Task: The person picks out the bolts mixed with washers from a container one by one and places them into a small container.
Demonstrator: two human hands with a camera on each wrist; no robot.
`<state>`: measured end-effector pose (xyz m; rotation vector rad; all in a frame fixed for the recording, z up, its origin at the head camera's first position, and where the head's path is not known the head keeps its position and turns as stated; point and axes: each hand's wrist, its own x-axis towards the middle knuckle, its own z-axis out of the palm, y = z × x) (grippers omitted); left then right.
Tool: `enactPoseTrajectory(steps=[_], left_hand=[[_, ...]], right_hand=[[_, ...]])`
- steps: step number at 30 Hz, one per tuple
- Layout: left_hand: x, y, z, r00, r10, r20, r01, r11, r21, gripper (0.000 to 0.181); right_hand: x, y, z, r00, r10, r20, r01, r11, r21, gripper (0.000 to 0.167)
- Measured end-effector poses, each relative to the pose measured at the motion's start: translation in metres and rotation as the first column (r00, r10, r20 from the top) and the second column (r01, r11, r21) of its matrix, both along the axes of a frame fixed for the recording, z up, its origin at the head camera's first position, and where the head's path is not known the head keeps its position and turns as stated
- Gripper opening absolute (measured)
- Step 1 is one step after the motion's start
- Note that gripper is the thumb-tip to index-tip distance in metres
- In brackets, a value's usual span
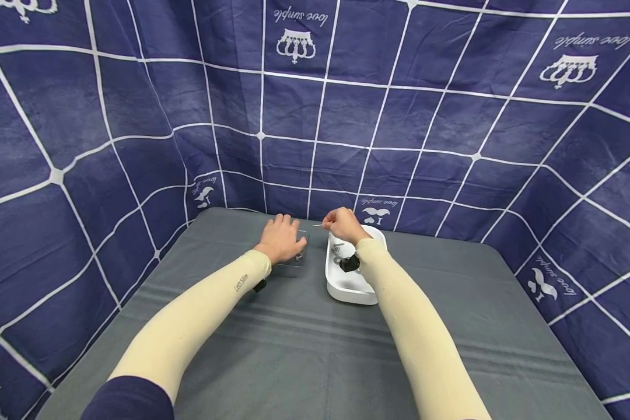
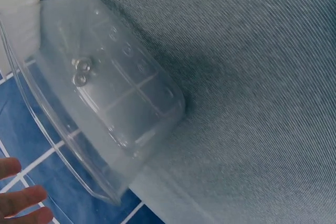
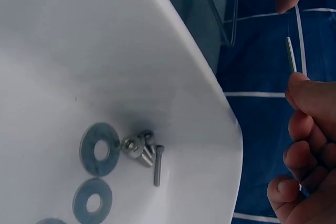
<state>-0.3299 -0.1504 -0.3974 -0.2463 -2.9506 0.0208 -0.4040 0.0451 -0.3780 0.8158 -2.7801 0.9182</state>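
My right hand pinches a thin metal rod between thumb and fingertips, above the far end of a white tray. The rod's one end points left; the other is hidden in the fingers. Inside the tray lie grey washers, a thin bolt and a small cluster of metal fasteners. Fingers spread, my left hand is over a clear plastic box; contact with it cannot be told. Small round metal pieces show through the box.
A grey cloth covers the table. Blue curtains with white grid lines stand behind it and along both sides. The white tray stands just right of the clear box, with a narrow gap between.
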Motion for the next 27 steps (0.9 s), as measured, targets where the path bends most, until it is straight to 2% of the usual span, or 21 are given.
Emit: enactPoseTrajectory(steps=[12, 22, 27], left_hand=[[0.008, -0.019, 0.000, 1.000, 0.021, 0.010, -0.021, 1.000, -0.014, 0.061], [0.009, -0.036, -0.007, 0.999, 0.043, 0.002, -0.043, 0.999, 0.004, 0.058], [0.011, -0.043, -0.008, 0.999, 0.048, 0.011, -0.048, 0.999, 0.014, 0.059]], right_hand=[[0.002, -0.018, -0.002, 0.999, 0.050, -0.012, -0.050, 0.999, 0.020, 0.009], [0.003, -0.036, -0.005, 0.996, 0.083, -0.023, -0.082, 0.996, 0.045, 0.009], [0.005, -0.044, -0.005, 0.996, 0.092, 0.000, -0.092, 0.995, 0.044, 0.010]])
